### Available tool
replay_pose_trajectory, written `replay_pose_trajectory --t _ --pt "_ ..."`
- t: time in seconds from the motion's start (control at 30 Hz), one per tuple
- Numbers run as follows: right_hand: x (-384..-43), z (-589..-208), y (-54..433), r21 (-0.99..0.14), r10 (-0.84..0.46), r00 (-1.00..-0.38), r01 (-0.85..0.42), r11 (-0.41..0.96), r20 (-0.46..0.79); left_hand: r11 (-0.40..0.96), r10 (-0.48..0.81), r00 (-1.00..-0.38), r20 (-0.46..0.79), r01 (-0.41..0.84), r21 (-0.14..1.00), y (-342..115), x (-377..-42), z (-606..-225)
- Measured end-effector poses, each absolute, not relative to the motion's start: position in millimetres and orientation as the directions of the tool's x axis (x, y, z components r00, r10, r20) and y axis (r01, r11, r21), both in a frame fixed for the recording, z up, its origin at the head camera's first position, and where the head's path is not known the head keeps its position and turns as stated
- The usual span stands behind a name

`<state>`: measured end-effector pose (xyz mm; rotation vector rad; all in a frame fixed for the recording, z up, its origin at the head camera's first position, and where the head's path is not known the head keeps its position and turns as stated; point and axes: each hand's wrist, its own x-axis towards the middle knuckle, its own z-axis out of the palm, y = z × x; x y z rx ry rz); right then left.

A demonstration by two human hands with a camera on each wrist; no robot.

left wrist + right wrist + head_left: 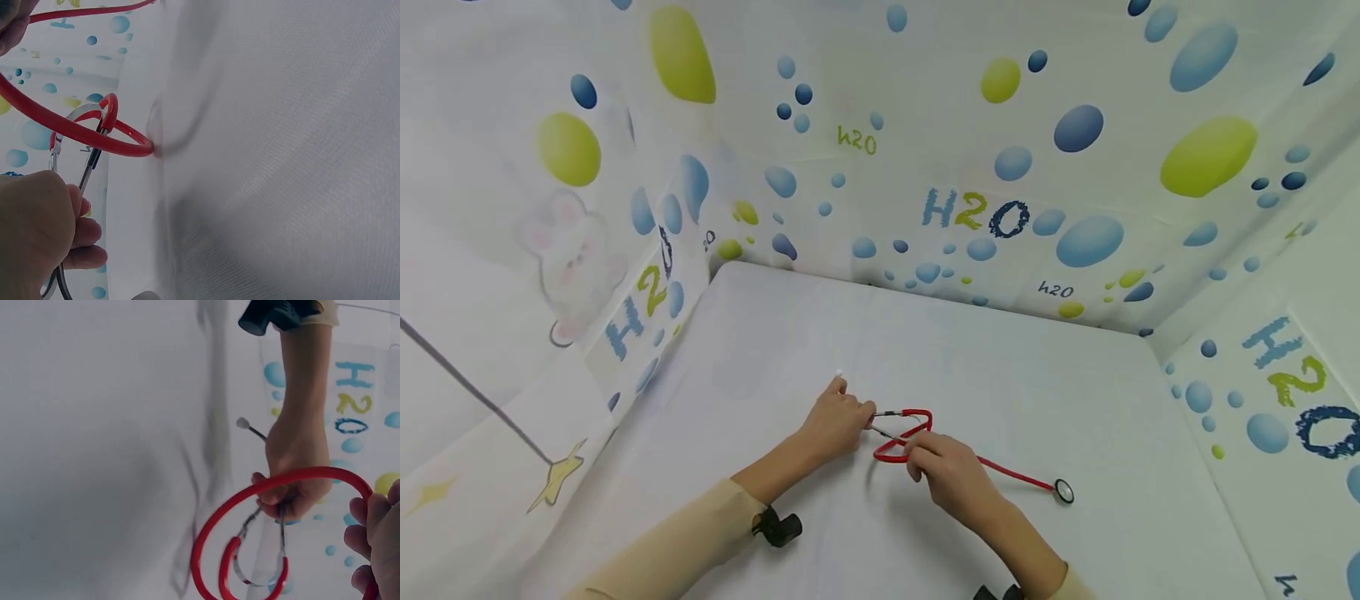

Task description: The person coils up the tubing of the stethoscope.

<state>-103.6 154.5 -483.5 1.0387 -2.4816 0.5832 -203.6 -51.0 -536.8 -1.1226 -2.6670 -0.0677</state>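
A stethoscope with red tubing point(1015, 474) is held between the two hands above the white surface. My left hand point(835, 423) grips its metal ear tubes point(85, 181), fingers curled round them. One pale eartip point(243, 423) sticks out past the left hand in the right wrist view. My right hand point(955, 479) pinches the red tubing, which bends in a loop point(212, 528) between the hands. From the right hand the tubing runs off to the right, ending in a round, dark-rimmed chest piece point(1063, 491).
A white tabletop point(790, 325) lies under the hands. Hanging sheets with blue and green drops and H2O lettering point(976, 212) close it in at the back and sides. Dark wrist cameras point(778, 527) sit at both cuffs.
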Motion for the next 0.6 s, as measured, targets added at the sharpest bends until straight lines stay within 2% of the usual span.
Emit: replay_pose_trajectory --t 0.3,0.6 --pt "-117.7 -466.4 164.6 -0.189 -0.587 -0.616 -0.757 0.626 0.525 0.663 0.741 -0.636 0.217 0.744 -0.082 -51.5 -202.5 -534.8" --pt "-134.2 -455.7 165.4 -0.110 -0.654 -0.534 -0.812 0.573 0.535 0.644 0.762 -0.617 0.197 0.753 -0.135 -55.2 -201.7 -539.3"
